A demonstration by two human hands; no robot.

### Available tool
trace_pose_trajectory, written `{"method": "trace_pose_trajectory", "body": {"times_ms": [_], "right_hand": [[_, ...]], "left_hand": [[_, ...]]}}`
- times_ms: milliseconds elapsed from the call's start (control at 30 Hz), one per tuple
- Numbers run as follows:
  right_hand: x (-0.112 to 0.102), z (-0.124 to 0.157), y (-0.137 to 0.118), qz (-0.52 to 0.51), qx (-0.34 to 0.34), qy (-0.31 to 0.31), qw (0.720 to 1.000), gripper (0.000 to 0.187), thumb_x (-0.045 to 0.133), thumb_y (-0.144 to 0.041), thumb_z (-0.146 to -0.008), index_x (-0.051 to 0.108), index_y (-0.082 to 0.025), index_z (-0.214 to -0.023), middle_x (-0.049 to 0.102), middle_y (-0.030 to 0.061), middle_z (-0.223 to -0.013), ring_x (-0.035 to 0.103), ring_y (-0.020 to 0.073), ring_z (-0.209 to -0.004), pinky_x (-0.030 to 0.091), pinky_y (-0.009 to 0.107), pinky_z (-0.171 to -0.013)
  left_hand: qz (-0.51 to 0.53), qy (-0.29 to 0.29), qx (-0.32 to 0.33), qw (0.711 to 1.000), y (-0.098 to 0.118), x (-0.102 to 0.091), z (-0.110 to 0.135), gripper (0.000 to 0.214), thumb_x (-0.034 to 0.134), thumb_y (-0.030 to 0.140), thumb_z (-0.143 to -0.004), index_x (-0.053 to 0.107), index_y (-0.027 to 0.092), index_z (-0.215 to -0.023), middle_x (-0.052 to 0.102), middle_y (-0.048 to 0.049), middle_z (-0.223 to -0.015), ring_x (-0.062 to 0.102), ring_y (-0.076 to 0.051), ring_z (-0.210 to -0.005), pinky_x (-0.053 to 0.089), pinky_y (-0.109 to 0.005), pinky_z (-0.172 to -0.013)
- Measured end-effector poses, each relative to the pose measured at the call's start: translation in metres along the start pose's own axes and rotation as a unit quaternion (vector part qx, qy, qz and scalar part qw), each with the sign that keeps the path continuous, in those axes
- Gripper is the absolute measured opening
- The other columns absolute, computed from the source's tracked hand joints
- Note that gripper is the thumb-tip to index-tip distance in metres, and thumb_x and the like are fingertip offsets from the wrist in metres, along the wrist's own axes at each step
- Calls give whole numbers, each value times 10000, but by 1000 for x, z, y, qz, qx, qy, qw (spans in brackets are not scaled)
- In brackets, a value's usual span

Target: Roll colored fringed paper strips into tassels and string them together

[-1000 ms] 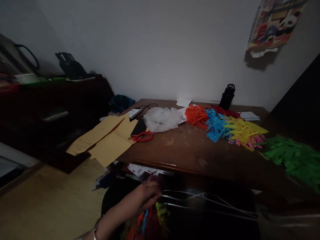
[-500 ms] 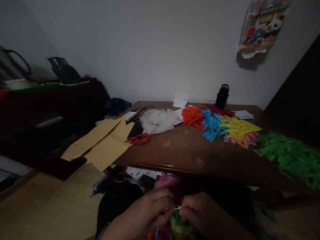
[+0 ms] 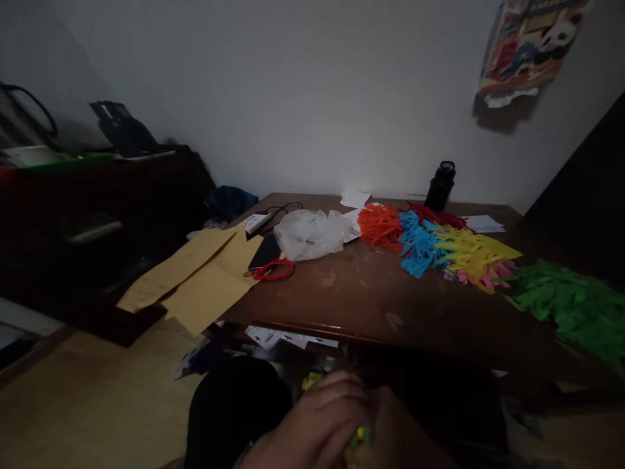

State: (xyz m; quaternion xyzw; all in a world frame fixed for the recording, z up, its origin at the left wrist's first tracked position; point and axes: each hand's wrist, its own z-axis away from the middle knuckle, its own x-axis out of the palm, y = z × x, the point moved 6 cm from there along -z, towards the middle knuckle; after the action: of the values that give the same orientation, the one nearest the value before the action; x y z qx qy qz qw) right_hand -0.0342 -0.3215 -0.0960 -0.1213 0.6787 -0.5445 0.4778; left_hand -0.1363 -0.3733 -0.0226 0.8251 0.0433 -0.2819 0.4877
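Low in the view, above my lap, my left hand (image 3: 325,420) is closed, its fingers curled over a bundle of fringed paper (image 3: 361,438). Green and yellow bits of the bundle show between the hands, and a yellow tuft (image 3: 311,380) sticks out beyond the left fingers. My right hand (image 3: 395,426) presses against the bundle from the other side, touching the left hand. Its fingertips are mostly hidden behind the left hand, and both hands are dim and slightly smeared.
On the brown table (image 3: 332,296) lie a plastic bag (image 3: 312,234), yellow paper sheets (image 3: 208,286), a red cord (image 3: 273,270) and orange (image 3: 379,226), blue (image 3: 417,247), yellow (image 3: 471,251) and green fringed paper (image 3: 569,303). A black bottle (image 3: 440,187) stands by the wall.
My hands were apart, pinching a thin white string above the bundle; now they are together. The left hand has moved right, over the right fingers. The pink part of the bundle no longer shows.
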Motion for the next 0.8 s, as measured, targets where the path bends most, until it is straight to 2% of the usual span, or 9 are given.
{"method": "trace_pose_trajectory", "body": {"times_ms": [67, 133, 167, 233, 333, 433, 567, 700, 800], "right_hand": [[0, -1, 0, -25, 9, -2, 1000, 239, 618, -400, -858, 678, -169, -837, 708, 30, -777, 653, 155, -671, 522, 289, -653], [-4, -1, 5, -82, 49, 21, 995, 157, 638, -329, -784, 659, -179, -746, 710, 26, -720, 663, 160, -651, 509, 253, -610], [-6, 0, 8, -128, 72, 43, 988, 122, 667, -295, -713, 653, -188, -768, 715, 22, -716, 672, 172, -661, 504, 241, -600], [-9, 2, 15, -227, 101, 95, 964, 363, 714, -232, -567, 613, -210, -914, 722, 6, -770, 684, 199, -709, 507, 240, -608], [-8, 0, 17, -319, 57, 122, 938, 650, 768, -229, -473, 514, -243, -1072, 707, 16, -921, 678, 229, -821, 529, 291, -700], [-3, -3, 18, -321, 24, 111, 940, 695, 834, -345, -457, 560, -248, -1089, 696, 55, -987, 666, 250, -867, 538, 332, -736], [-3, -5, 27, -203, 64, 123, 969, 229, 758, -359, -627, 639, -207, -750, 692, 43, -764, 644, 204, -701, 524, 290, -637], [-5, -6, 33, -165, 78, 174, 968, 159, 722, -338, -672, 674, -206, -746, 712, 61, -802, 645, 216, -747, 541, 335, -739], [2, -8, 31, -210, 62, 161, 962, 185, 701, -396, -721, 686, -215, -754, 726, 65, -824, 672, 242, -797, 552, 388, -805]], "left_hand": [[38, 93, -92, 991, -19, 0, 6, 698, 760, 158, -778, 442, 315, -1379, 508, -90, -1418, 475, -276, -1306, 406, -403, -1079], [108, 141, -207, 962, -44, 8, 17, 1110, 891, 171, -606, 251, 354, -1494, 405, -103, -1511, 436, -324, -1350, 369, -465, -1112], [149, 140, -250, 946, -55, 16, 21, 1194, 908, 177, -577, 192, 358, -1515, 447, -108, -1481, 491, -325, -1307, 388, -478, -1096], [206, 131, -296, 923, -72, 32, 25, 1157, 890, 220, -623, 176, 354, -1522, 592, -99, -1329, 631, -298, -1146, 470, -478, -1021], [209, 135, -310, 917, -86, 47, 24, 952, 811, 317, -746, 241, 376, -1506, 678, -76, -1166, 702, -275, -1002, 553, -456, -902], [197, 112, -312, 923, -88, 55, 23, 862, 722, 334, -837, 205, 375, -1525, 698, -75, -1114, 713, -265, -979, 570, -432, -861], [136, 38, -301, 943, -74, 34, 27, 1092, 864, 304, -661, 214, 323, -1538, 595, -116, -1347, 563, -342, -1230, 435, -498, -1052], [-1, 29, -307, 951, -63, -3, 25, 1119, 888, 357, -622, 233, 348, -1529, 231, -103, -1616, 207, -370, -1459, 155, -571, -1179], [123, 60, -285, 949, -66, 12, 13, 1272, 925, 384, -550, 135, 345, -1546, 319, -126, -1573, 377, -367, -1380, 273, -545, -1145]]}}
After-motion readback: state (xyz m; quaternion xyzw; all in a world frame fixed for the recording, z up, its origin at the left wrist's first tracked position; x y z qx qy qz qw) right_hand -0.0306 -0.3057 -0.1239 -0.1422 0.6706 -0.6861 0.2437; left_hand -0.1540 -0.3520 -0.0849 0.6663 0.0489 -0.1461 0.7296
